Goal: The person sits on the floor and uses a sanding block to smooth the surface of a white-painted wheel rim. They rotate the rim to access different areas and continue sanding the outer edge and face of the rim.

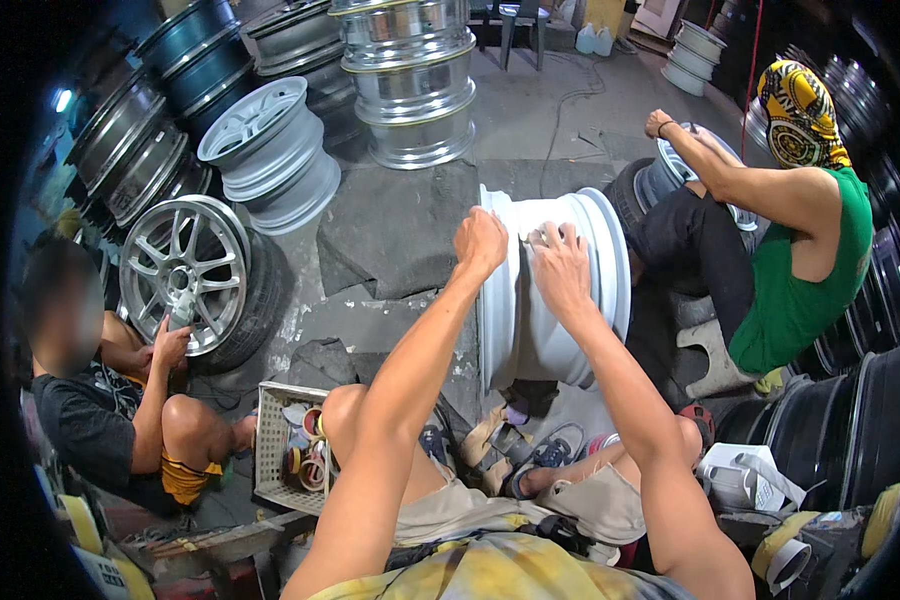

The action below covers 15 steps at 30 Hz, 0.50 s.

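Observation:
A light grey wheel rim [555, 330] stands on its edge in front of my knees, its ribbed barrel facing me. My left hand [481, 243] is closed over the top of its left flange. On top of the barrel rests my right hand [560, 262], its fingers bent and pressed down. A small pale piece shows under those fingertips, too covered to name.
At left a person holds a tool against a spoked wheel [185, 270]. At right a person in a green top [805, 270] works on another rim. Stacked rims [410, 90] stand behind. A crate of tape rolls [280, 470] sits by my left knee.

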### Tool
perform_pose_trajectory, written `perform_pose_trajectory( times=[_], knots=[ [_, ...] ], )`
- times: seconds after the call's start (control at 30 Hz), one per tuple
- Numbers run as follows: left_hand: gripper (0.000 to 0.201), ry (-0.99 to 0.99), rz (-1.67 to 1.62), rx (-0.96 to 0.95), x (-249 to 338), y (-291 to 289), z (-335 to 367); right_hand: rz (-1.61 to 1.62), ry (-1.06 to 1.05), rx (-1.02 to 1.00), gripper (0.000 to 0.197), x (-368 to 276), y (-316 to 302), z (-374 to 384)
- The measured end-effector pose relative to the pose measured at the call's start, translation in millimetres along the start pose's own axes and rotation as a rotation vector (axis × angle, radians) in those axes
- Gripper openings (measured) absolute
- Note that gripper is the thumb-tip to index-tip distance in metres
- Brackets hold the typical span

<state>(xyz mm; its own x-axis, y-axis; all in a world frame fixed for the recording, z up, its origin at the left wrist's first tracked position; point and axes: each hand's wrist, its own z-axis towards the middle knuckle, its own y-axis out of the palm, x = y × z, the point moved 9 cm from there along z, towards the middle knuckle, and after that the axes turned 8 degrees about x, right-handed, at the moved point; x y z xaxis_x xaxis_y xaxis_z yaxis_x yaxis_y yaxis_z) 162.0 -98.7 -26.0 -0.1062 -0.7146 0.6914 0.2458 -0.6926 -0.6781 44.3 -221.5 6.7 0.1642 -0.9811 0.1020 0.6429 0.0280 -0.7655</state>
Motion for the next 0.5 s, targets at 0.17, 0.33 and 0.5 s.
perform_pose_trajectory(
  times=[0.17, 0.33, 0.5],
  knots=[
    [0.036, -0.045, 0.007, -0.004, -11, -3, -5, 0.079, -0.024, 0.031, 0.029, -16, -23, -34],
    [0.037, -0.009, 0.003, -0.014, -5, 6, 6, 0.074, 0.035, -0.023, 0.036, 2, -6, 2],
    [0.037, -0.02, 0.033, -0.002, -15, 5, 10, 0.205, -0.057, -0.066, 0.031, -14, -29, -31]
  ],
)
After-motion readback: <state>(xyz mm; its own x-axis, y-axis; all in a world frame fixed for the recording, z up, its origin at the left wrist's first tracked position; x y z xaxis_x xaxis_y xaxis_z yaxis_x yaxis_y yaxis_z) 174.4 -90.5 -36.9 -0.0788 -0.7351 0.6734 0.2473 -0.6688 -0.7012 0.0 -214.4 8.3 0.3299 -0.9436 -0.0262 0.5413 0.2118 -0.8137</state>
